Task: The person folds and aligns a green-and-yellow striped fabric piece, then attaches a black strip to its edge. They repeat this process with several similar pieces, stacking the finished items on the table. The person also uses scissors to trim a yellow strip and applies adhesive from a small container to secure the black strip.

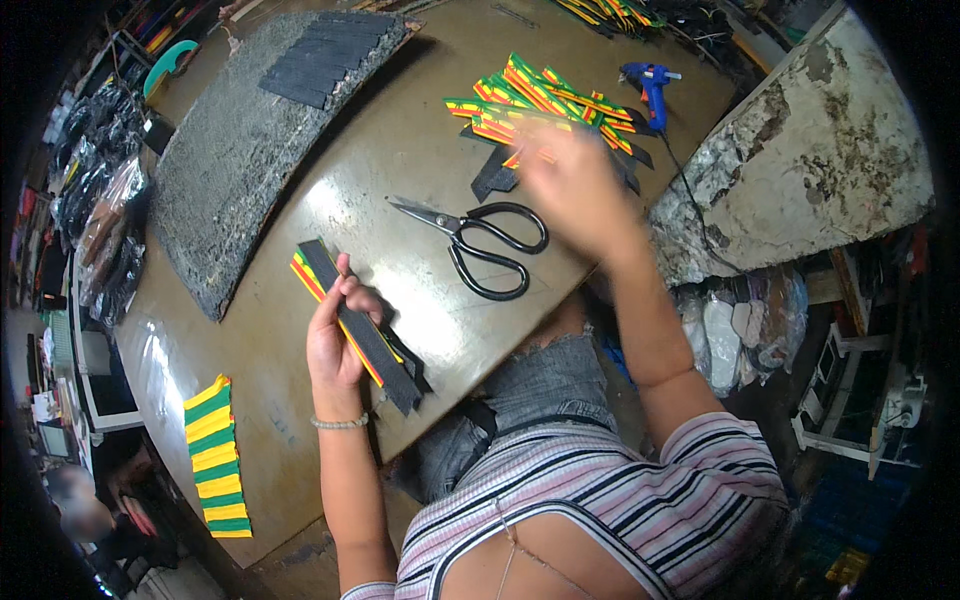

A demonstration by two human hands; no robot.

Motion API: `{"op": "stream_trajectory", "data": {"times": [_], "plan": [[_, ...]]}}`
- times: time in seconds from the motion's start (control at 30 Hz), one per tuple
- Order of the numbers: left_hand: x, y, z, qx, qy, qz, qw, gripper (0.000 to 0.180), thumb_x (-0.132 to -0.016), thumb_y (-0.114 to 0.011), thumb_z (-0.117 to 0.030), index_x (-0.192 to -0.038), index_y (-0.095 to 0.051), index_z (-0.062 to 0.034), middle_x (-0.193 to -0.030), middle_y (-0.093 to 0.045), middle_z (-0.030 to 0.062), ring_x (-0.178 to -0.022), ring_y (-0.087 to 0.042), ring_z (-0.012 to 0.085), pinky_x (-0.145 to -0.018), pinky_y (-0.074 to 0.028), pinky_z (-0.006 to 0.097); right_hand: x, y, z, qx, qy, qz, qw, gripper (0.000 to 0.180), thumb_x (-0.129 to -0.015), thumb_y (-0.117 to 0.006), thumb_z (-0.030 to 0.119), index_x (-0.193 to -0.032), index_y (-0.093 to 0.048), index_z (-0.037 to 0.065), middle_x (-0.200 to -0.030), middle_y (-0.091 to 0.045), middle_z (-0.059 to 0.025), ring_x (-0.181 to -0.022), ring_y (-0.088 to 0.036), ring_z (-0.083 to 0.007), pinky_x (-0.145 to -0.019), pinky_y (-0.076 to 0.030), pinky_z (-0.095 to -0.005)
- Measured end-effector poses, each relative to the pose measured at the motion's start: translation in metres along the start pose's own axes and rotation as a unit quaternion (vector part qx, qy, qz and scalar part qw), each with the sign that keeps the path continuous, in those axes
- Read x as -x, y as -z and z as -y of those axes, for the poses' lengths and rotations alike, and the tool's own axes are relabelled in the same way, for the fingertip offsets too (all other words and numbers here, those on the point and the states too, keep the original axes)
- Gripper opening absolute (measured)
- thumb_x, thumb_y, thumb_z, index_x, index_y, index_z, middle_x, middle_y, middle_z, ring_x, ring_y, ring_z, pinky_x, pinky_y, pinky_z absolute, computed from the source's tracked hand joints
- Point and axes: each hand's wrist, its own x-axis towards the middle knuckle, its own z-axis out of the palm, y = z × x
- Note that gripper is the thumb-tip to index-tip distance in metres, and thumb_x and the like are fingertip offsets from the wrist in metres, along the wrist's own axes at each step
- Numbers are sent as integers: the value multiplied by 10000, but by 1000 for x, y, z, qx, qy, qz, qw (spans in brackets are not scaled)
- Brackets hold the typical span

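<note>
Gripping black and striped strips in left hand, at eight o'clock from scissors. Holding blurred right hand at two o'clock, by striped pile at one; cannot tell grip.

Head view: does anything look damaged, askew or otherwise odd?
The pale block at the right stands out: its surface has dark blotches and looks worn or flaking. Near the right hand, the striped strips lie crossed at different angles, perhaps just loosely piled.
</note>
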Motion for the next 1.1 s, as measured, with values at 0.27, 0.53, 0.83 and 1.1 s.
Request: {"op": "stream_trajectory", "data": {"times": [0.27,0.53,0.83,1.1], "plan": [[2,-5,5,-12,49,-23,998,189,-1020,-483,-126,-1160,-586,-53,-922,-547,66,-722,-505,141,-694,-473,298,-18,11,-67,209,-240,-8,948,430,-917,-651,423,-1108,-726,45,-926,-721,-189,-890,-693,-386,-819,-543,-484],[2,-4,3,-50,22,-43,998,169,-1018,-491,-137,-1149,-571,-66,-901,-554,53,-739,-532,149,-722,-500,313,-34,26,-70,194,-259,-96,941,226,-892,-670,283,-1025,-743,116,-911,-719,-180,-895,-691,-385,-784,-539,-513],[2,-14,13,-86,19,16,996,373,-1041,-502,-263,-1356,-515,-64,-1161,-636,132,-959,-641,238,-845,-562,381,4,90,27,-39,-111,-233,965,265,-956,-592,243,-969,-657,-13,-821,-681,-231,-762,-664,-423,-667,-516,-479],[1,-16,29,-174,18,81,981,422,-1012,-571,-381,-1311,-537,-85,-1136,-657,87,-1006,-655,189,-940,-541,401,60,-19,123,-26,218,235,947,573,-879,-673,317,-1357,-521,40,-1089,-634,-191,-952,-659,-340,-803,-574,-412]]}}
